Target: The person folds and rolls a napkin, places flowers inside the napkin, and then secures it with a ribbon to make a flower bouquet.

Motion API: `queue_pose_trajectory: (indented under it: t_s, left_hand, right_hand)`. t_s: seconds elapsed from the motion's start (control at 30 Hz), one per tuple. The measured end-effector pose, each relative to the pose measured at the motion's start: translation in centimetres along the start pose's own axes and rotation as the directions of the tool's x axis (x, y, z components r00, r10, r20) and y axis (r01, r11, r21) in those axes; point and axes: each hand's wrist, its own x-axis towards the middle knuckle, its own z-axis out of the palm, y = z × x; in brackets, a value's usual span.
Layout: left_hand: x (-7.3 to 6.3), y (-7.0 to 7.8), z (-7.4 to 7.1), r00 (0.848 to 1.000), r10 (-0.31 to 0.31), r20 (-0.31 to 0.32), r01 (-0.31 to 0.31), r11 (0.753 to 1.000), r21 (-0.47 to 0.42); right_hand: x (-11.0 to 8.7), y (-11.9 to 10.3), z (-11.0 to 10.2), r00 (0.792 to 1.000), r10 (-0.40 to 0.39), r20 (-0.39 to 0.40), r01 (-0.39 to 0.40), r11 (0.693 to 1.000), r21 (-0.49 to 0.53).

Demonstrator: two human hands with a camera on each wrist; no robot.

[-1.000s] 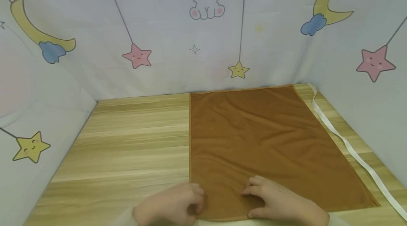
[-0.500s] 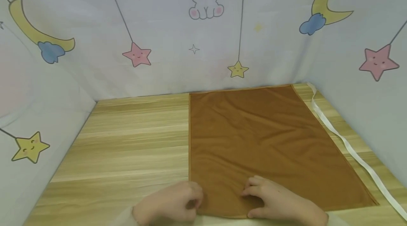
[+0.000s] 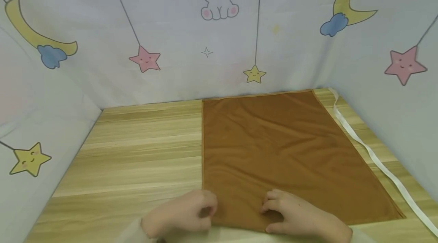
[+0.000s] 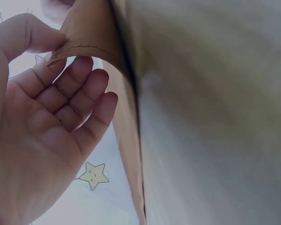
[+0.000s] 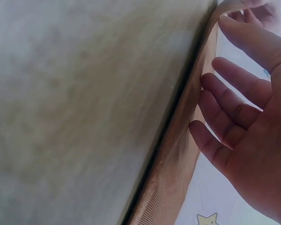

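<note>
A brown cloth [image 3: 273,144] lies spread over the wood-grain table, its surface lightly wrinkled. My left hand [image 3: 186,212] pinches its near left corner [image 4: 79,40] between thumb and index finger, and the left wrist view shows that corner raised off the table. The other left fingers curve loosely below it. My right hand [image 3: 294,212] rests on the cloth by the near edge [image 5: 171,159]. Its thumb touches that edge while its fingers lie bent on the fabric, a gap showing between thumb and fingers.
A white ribbon-like strip [image 3: 373,155] runs along the table's right side. The wood-grain table [image 3: 137,151] shows to the left of the cloth. White fabric walls [image 3: 178,26] printed with stars, moons and a rabbit enclose the back and sides.
My left hand has moved slightly up and away from the near edge, lifting the cloth's corner with it. The right hand has stayed in place.
</note>
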Motion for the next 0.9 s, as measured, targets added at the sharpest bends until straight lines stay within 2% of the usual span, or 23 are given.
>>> queue_pose_trajectory:
  t_s: [0.1,0.33,0.57,0.77,0.9]
  left_hand:
    - [0.2,-0.1,-0.4,1.0,-0.003,-0.013,0.003,1.0,0.004]
    - [1.2,0.0,-1.4,0.998,-0.055,-0.018,0.055,0.998,-0.032]
    - [2.7,-0.1,-2.4,0.997,-0.029,-0.074,0.028,0.999,-0.016]
    - [4.0,-0.3,-3.4,0.993,-0.062,-0.097,0.06,0.998,-0.022]
    - [4.6,-0.3,-4.2,0.992,-0.057,-0.117,0.057,0.998,-0.008]
  right_hand:
    - [0.0,0.0,0.0,1.0,-0.001,0.001,0.001,1.0,0.018]
    - [0.0,0.2,0.1,0.999,-0.03,-0.025,0.031,0.999,0.035]
    - [-0.3,0.3,0.1,0.997,-0.062,-0.042,0.063,0.998,0.027]
    - [-0.5,0.5,0.0,0.995,-0.074,-0.064,0.075,0.997,0.023]
    - [-0.7,0.6,0.0,0.993,-0.092,-0.075,0.093,0.996,0.012]
